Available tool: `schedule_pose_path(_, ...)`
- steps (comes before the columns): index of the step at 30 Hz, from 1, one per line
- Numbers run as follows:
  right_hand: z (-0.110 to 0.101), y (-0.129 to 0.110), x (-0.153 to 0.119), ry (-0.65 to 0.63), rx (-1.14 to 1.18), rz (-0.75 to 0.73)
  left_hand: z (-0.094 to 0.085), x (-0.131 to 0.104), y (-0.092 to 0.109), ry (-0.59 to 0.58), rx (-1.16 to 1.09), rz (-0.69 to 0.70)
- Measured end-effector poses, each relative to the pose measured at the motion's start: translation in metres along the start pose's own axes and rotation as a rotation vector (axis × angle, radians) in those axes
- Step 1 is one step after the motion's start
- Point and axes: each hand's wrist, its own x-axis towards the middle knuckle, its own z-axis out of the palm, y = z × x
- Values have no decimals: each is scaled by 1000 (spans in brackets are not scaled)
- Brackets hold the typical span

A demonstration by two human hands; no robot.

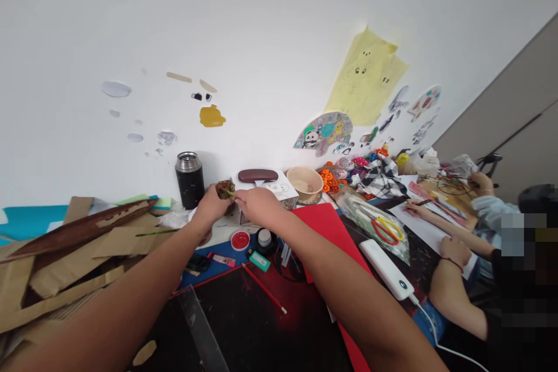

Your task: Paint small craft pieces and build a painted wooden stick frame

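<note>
Both of my arms reach to the back of the table by the wall. My left hand (211,208) is closed round a small brown and green object (225,188), too small to name. Beside it, my right hand (257,204) pinches a thin green piece at that object's right side. A black flask (189,180) stands just left of my left hand. Behind my right hand is a white box (283,186) with a dark red case (258,175) on top. A red round lid (240,240) and a small jar (264,238) lie below my hands.
Cardboard pieces (111,244) cover the left side. A red pencil (264,288), clear ruler (203,331), red folder (320,232) and white power strip (386,268) lie nearer. Yellow and red scissors (387,231) rest on a plastic bag. People's hands (455,251) work at the right.
</note>
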Motion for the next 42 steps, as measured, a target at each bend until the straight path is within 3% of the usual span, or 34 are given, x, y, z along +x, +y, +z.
schedule_pose_path(7,3,1,0,39,28,-1,0,-1,-1,-4,-15,1)
schedule_pose_path(13,10,15,-5,61,242,52,1,-2,-2,0,-23,19)
schedule_pose_path(24,20,17,7,-21,644,138,-2,-3,1,-7,-20,19)
schedule_pose_path(42,27,25,15,-37,1082,315,4,-1,-4,2,-15,17)
